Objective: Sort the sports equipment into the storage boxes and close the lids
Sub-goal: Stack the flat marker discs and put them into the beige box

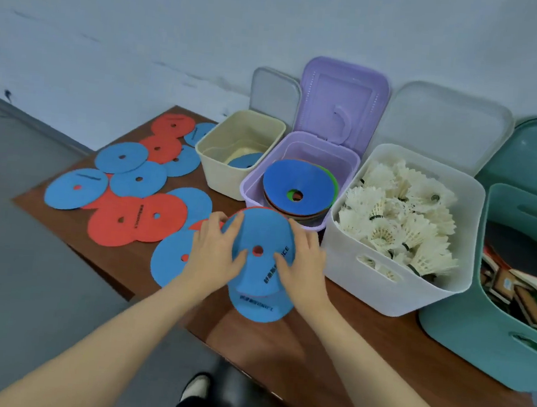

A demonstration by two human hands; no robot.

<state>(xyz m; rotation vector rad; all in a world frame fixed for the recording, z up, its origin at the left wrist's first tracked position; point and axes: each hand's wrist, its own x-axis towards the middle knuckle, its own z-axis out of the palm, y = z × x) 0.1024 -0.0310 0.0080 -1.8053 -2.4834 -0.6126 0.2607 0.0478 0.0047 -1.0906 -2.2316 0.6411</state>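
Brown table (281, 344): discs (139, 179), boxes (399, 247)

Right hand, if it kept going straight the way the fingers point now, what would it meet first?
The right hand points up and left across the blue disc it holds. Past that disc, the line probably reaches the front wall of the purple box first, though depth is hard to judge from the head view.

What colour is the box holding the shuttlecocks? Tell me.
White, with a white lid; the head view shows the box and shuttlecocks best.
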